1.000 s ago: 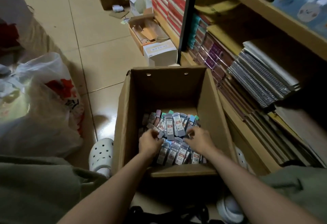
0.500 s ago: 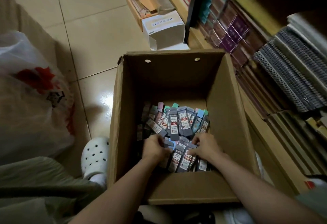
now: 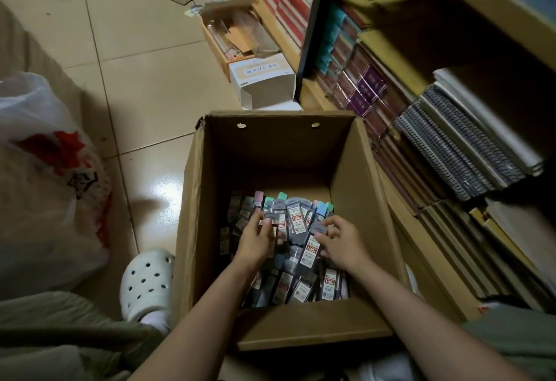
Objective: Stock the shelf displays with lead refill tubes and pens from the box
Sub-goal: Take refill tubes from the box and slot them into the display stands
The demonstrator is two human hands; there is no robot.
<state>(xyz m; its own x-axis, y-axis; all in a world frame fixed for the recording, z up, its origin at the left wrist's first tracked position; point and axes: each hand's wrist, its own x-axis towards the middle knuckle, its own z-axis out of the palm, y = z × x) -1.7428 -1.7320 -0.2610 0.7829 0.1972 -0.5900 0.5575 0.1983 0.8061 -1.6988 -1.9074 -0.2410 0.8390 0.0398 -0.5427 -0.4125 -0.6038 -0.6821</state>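
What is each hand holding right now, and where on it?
Left hand grips a lead tube near its cap end; right hand pinches another tube by its grey cap end.

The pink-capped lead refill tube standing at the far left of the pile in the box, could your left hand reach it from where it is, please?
Probably yes. The pink-capped tube stands just beyond the left hand, with nothing lying over it and the cardboard box open on top, though that hand already holds a tube.

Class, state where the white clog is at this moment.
In the head view the white clog sits on the tiled floor at lower left, just left of the cardboard box and right of the plastic bag.
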